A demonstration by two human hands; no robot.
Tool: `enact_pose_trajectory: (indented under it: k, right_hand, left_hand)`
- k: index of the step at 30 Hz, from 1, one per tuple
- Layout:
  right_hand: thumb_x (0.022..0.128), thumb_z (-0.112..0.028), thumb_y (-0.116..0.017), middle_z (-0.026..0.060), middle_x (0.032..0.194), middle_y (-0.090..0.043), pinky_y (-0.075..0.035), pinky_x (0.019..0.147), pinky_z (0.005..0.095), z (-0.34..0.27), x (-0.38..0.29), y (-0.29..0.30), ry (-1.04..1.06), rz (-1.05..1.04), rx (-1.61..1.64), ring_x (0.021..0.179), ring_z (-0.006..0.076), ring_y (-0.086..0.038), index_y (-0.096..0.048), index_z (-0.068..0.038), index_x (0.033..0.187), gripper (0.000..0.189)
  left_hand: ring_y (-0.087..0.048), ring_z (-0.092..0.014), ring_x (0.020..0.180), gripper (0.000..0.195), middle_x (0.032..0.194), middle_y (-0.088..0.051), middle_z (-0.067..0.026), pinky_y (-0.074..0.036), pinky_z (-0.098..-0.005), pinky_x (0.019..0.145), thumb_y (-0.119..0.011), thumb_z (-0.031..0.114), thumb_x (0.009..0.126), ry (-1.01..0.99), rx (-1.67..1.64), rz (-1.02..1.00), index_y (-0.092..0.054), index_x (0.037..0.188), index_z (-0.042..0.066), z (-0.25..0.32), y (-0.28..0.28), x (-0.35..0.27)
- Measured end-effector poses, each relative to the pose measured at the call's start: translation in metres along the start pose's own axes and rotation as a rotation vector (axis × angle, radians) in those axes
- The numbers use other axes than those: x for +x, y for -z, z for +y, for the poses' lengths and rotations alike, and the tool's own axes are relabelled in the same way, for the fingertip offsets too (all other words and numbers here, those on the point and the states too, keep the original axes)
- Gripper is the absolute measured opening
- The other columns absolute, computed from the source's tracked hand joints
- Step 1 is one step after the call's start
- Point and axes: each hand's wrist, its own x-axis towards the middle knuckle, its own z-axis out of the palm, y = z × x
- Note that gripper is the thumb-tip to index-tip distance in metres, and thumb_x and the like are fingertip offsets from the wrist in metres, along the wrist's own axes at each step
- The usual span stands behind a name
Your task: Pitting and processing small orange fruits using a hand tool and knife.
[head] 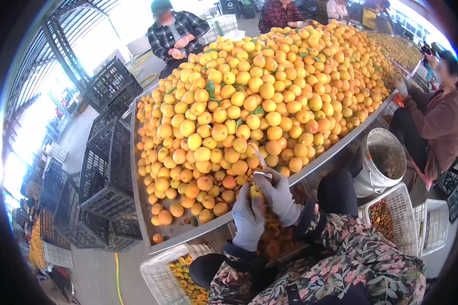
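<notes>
Both my hands wear light grey gloves and meet over the near edge of a metal table (210, 225). My left hand (249, 215) grips a yellow-green apricot (255, 191) between thumb and fingers. A knife (258, 156) is in my right hand (278, 192), its blade pointing up and away over the fruit; the fingers touch or nearly touch the apricot. A large heap of orange and yellow apricots (221, 133) with a few green leaves fills the table. Below my hands lie cut apricot pieces (273, 240), partly hidden by my arms.
White crates with apricot halves (189, 280) and with brown pits (381, 219) flank my legs. A white bucket (385, 156) stands at the right. Black crates (108, 171) are stacked left of the table. One co-worker (435, 110) sits at the right; several others are across the table.
</notes>
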Motion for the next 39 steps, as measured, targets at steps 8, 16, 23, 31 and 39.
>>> enact_pose_trajectory:
  k: [8,16,23,31,39]
  right_hand:
    - [0.076,-0.005,-0.072,0.0022,0.069,-0.051,-0.04,0.057,0.0256,-0.011,0.012,0.001,0.624,-0.219,-0.611,0.061,0.0124,-0.05,-0.056,-0.004,0.077,0.015]
    - [0.079,-0.016,-0.073,0.0042,0.108,-0.061,-0.049,0.075,0.0277,0.03,0.035,0.057,0.468,-0.328,-0.67,0.092,0.0165,-0.059,-0.065,-0.01,0.104,0.027]
    - [0.085,-0.012,-0.07,0.0038,0.092,-0.06,-0.045,0.071,0.0254,0.009,0.021,0.049,-0.161,-0.234,0.008,0.083,0.0103,-0.057,-0.066,-0.002,0.093,0.014]
    - [0.087,-0.015,-0.068,0.0005,0.061,-0.052,-0.036,0.044,0.0223,-0.026,0.017,0.014,-0.129,-0.149,-0.068,0.049,0.0062,-0.047,-0.059,-0.001,0.082,0.017]
    - [0.089,-0.014,-0.067,-0.0019,0.055,-0.049,-0.032,0.035,0.0229,-0.032,0.044,-0.039,0.006,0.039,0.307,0.04,0.0068,-0.043,-0.058,-0.003,0.081,0.016]
  left_hand:
    - [-0.061,-0.012,0.078,0.035,0.091,-0.064,-0.004,-0.051,-0.0258,0.063,-0.041,0.035,0.102,0.671,-0.848,0.128,-0.059,0.105,0.005,-0.021,-0.006,0.004]
    - [-0.063,-0.015,0.086,0.032,0.09,-0.065,-0.007,-0.053,-0.0265,0.074,-0.041,0.033,0.102,0.695,-1.183,-0.258,-0.055,0.108,0.005,-0.03,0.011,0.005]
    - [-0.055,-0.009,0.09,0.03,0.103,-0.061,-0.0032,-0.046,-0.0247,0.08,-0.061,0.013,0.093,0.424,-0.638,-0.174,-0.054,0.118,-0.001,-0.016,-0.011,-0.009]
    - [-0.058,-0.012,0.085,0.026,0.095,-0.06,-0.0043,-0.048,-0.0236,0.076,-0.061,0.005,0.085,0.5,-0.999,0.019,-0.056,0.111,0.001,-0.031,-0.008,-0.001]
    - [-0.061,-0.019,0.085,0.029,0.095,-0.062,-0.0056,-0.05,-0.0302,0.074,-0.061,0.016,0.085,0.402,-0.64,0.011,-0.056,0.11,0.002,-0.032,0.0,0.002]
